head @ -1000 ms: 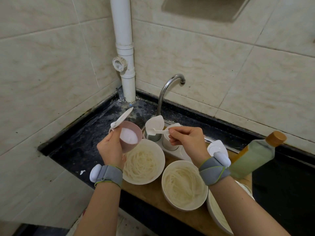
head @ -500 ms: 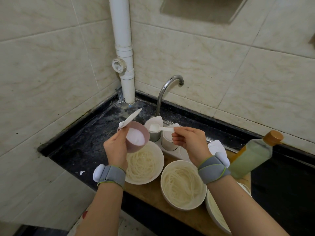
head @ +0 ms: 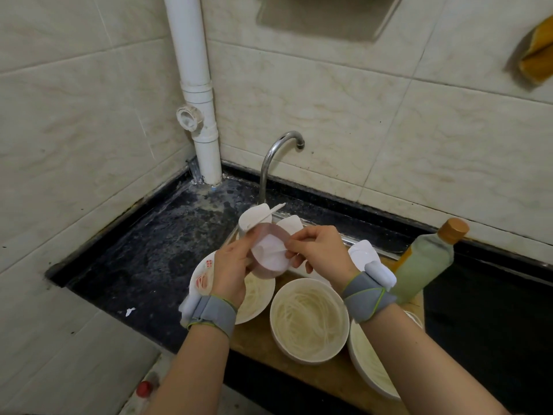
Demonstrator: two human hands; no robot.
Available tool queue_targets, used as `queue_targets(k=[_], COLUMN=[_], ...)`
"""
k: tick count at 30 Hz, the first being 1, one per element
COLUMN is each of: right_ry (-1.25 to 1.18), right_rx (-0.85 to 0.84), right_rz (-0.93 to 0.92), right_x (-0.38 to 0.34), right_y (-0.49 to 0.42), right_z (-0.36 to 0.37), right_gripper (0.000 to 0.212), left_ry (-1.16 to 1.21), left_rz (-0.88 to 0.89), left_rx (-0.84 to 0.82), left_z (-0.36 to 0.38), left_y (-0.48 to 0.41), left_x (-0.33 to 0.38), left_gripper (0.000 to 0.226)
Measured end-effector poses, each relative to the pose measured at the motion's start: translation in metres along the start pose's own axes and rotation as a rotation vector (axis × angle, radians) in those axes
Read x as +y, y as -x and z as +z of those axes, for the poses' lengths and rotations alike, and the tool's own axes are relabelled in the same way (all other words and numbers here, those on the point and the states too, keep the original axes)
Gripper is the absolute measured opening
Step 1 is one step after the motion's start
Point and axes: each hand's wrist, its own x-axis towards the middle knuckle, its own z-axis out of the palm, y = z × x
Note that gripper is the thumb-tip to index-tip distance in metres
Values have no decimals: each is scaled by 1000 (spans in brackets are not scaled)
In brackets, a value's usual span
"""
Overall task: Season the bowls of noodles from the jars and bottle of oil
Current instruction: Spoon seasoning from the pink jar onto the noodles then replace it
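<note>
Above the leftmost bowl [head: 199, 277] the left hand [head: 232, 272] grips a pink jar [head: 270, 256], tilted so its mouth faces the camera and its white contents show. The right hand [head: 318, 250] pinches the handle of a small white spoon [head: 273, 253] between thumb and fingertips, with the spoon's bowl lying inside the jar's mouth. The jar's white lid [head: 254, 221] stands hinged open behind the left hand, with a thin white stick-like part [head: 269, 212] projecting from it; what that part is cannot be told. Each wrist carries a grey strap with a white device attached. Three white bowls of pale noodles sit in a row on a wooden board [head: 329, 381]: the leftmost partly hidden under the left hand, the middle bowl [head: 309, 320] in full view just beside it, the rightmost bowl [head: 371, 363] largely covered by the right forearm. Further white jars [head: 290, 224] stand behind the hands, mostly hidden. A bottle of oil [head: 425, 262], pale green with a brown cap, stands capped on the board to the right, apart from both hands. The board rests over a dark speckled countertop [head: 155, 250]. A curved metal tap [head: 276, 157] rises behind the jars, and a white pipe [head: 194, 85] runs down the tiled corner. An orange object [head: 537, 55] hangs at the upper right wall, blurred.
</note>
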Motion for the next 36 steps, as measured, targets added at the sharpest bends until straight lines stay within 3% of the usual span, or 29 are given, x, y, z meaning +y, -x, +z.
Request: queue_targets(k=[13, 22, 25, 29, 36], right_ry=[394, 174, -24, -289, -212], right_rx=[103, 80, 182, 133, 101], right_rz=[-154, -77, -31, 44, 12], right_x=[12, 14, 5, -20, -20], right_y=[5, 4, 3, 5, 9], right_z=[-28, -41, -48, -56, -62], right_gripper=[4, 13, 29, 32, 18], left_ry=[50, 69, 68, 27, -9], left_rz=[-72, -79, -74, -63, -78], left_rx=[-47, -34, -45, -59, -107], left_z=[18, 26, 28, 32, 38], left_y=[3, 3, 3, 3, 3], left_x=[-9, -10, -9, -14, -24], left_gripper=[21, 18, 15, 11, 19])
